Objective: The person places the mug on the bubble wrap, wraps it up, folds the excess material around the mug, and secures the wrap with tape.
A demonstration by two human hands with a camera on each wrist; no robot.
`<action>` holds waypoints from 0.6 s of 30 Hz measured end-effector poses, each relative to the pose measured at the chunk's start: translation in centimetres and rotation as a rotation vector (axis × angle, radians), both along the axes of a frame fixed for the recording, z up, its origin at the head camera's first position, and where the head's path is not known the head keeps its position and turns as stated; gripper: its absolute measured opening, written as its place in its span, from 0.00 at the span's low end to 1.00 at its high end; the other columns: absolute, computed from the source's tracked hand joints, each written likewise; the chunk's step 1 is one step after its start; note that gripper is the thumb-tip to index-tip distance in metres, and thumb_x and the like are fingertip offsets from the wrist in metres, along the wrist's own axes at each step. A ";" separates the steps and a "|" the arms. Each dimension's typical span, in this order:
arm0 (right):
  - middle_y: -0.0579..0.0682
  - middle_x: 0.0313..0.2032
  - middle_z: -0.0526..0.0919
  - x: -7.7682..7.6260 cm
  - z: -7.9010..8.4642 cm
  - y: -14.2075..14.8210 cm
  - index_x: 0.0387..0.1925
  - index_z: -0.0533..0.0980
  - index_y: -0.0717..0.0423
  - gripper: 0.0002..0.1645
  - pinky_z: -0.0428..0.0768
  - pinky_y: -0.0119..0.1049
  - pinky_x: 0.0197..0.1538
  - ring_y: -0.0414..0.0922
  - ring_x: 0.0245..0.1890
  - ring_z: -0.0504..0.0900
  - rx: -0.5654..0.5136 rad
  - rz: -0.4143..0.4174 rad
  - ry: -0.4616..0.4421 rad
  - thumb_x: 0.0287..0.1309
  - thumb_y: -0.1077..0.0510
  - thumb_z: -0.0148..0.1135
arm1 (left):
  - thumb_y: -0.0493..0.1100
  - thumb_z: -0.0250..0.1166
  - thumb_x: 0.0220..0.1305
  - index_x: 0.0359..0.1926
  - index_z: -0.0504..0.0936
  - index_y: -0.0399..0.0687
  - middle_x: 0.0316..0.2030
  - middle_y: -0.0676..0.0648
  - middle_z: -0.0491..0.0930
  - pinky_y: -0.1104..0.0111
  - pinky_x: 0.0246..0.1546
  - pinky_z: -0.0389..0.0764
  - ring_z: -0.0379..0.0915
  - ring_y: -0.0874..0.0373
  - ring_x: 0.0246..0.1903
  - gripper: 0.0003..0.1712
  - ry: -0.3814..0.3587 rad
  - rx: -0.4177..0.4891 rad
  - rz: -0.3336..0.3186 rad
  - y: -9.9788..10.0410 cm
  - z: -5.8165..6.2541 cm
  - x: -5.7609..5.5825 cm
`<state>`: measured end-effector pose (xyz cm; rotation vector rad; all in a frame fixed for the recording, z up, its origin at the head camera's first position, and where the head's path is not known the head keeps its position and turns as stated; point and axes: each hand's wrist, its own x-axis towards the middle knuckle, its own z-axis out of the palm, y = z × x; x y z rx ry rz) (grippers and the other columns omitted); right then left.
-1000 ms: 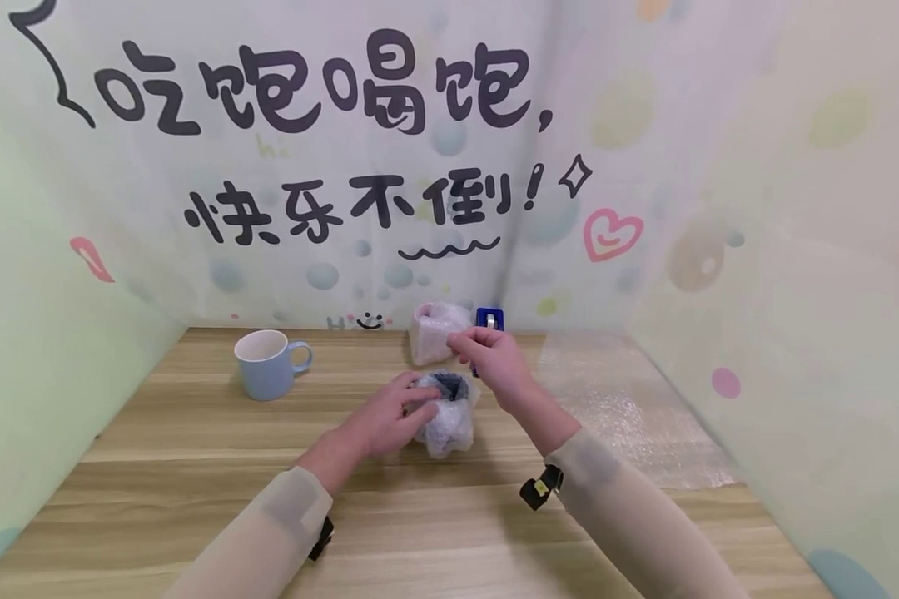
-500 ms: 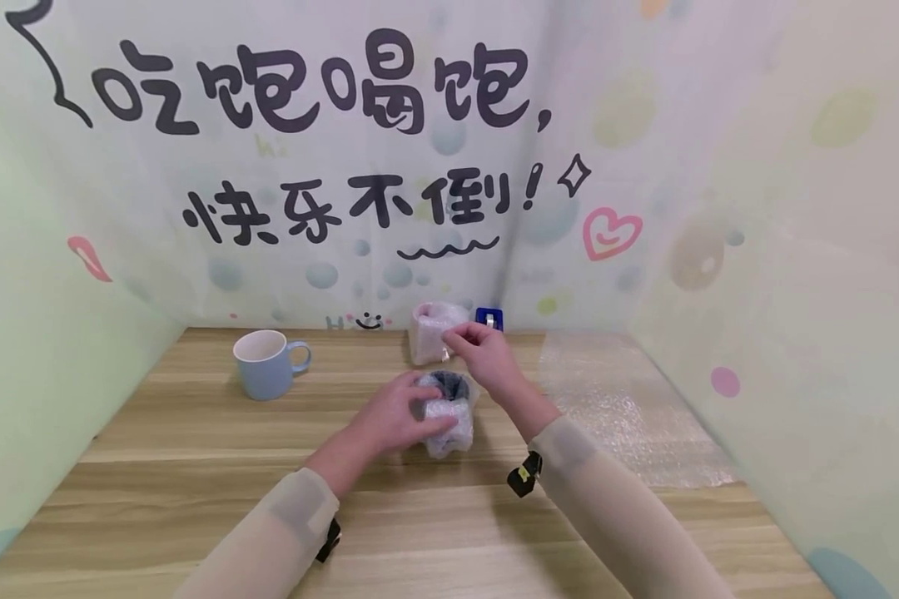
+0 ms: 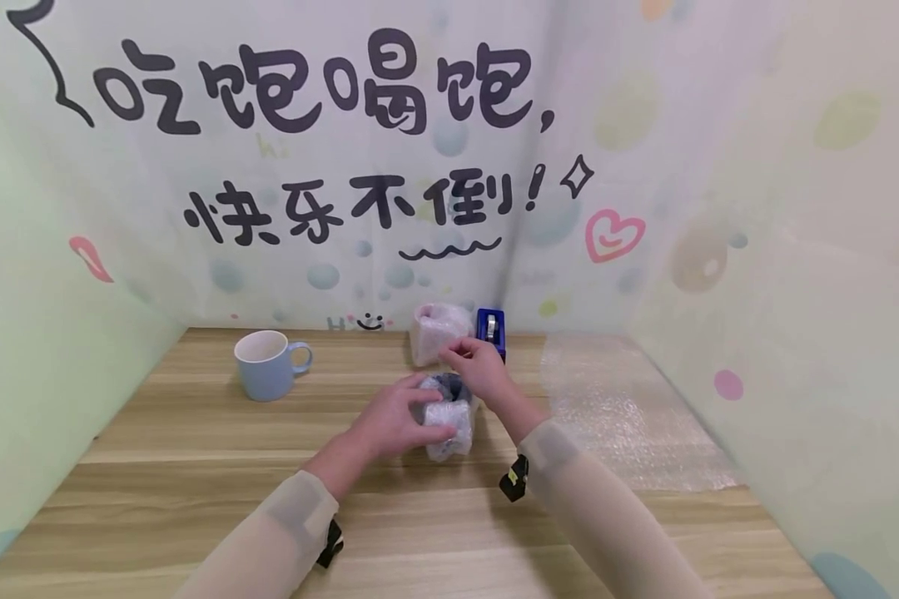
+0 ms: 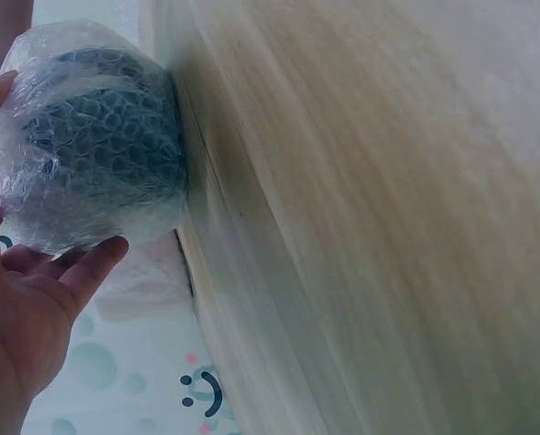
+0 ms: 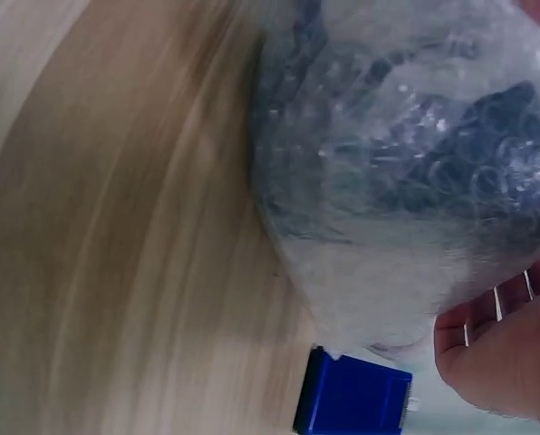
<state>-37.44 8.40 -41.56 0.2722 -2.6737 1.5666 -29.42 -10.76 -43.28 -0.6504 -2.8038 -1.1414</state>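
Left grip [image 3: 393, 420]: curled around the left side of the bubble-wrapped vessel [image 3: 451, 414], fingers up by its rim, thumb across its near side.
Right grip [image 3: 487, 368]: thumb and fingertips drawn together, just past the vessel's far right rim; from here I cannot tell whether anything sits between them.
Bubble-wrapped vessel: upright on the worktop [image 3: 195, 507], grey mouth upward, against the left grip and in front of the right fingertips.
Pinkish wrapped bundle [image 3: 429, 334]: behind the vessel.
Blue dispenser [image 3: 500, 329]: right beside that bundle.
Pale blue mug [image 3: 265, 370]: well off to the left.
Bubble-wrap sheet [image 3: 629, 416]: flat, over on the right.
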 end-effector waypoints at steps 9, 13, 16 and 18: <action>0.41 0.26 0.77 -0.5 0.2 0.6 0.25 0.78 0.50 0.19 0.74 0.32 0.34 0.42 0.31 0.76 0.214 -0.092 -0.024 0.68 0.48 0.76 | 0.64 0.81 0.60 0.64 0.89 0.49 0.80 0.41 0.71 0.43 0.77 0.73 0.68 0.36 0.78 0.37 -0.041 -0.013 0.011 0.3 0.1 -0.1; 0.47 0.35 0.88 -0.4 0.7 1.3 0.37 0.85 0.53 0.13 0.81 0.37 0.43 0.44 0.38 0.83 0.280 -0.037 0.122 0.72 0.49 0.72 | 0.66 0.80 0.61 0.66 0.88 0.50 0.81 0.40 0.70 0.42 0.78 0.71 0.66 0.36 0.79 0.39 -0.080 -0.026 0.015 0.4 0.3 -0.1; 0.47 0.42 0.94 -0.2 0.7 1.7 0.46 0.91 0.51 0.15 0.84 0.39 0.50 0.42 0.43 0.87 0.345 0.134 0.118 0.76 0.45 0.68 | 0.65 0.80 0.62 0.66 0.88 0.49 0.81 0.42 0.70 0.43 0.79 0.71 0.66 0.38 0.80 0.39 -0.083 -0.015 0.005 0.3 0.4 -0.3; 0.45 0.43 0.95 -0.1 0.6 1.8 0.48 0.93 0.49 0.18 0.85 0.38 0.51 0.40 0.44 0.86 0.392 0.218 0.080 0.78 0.42 0.66 | 0.64 0.80 0.62 0.66 0.88 0.47 0.81 0.43 0.71 0.44 0.78 0.72 0.67 0.38 0.79 0.39 -0.071 -0.008 -0.003 0.2 0.4 -0.4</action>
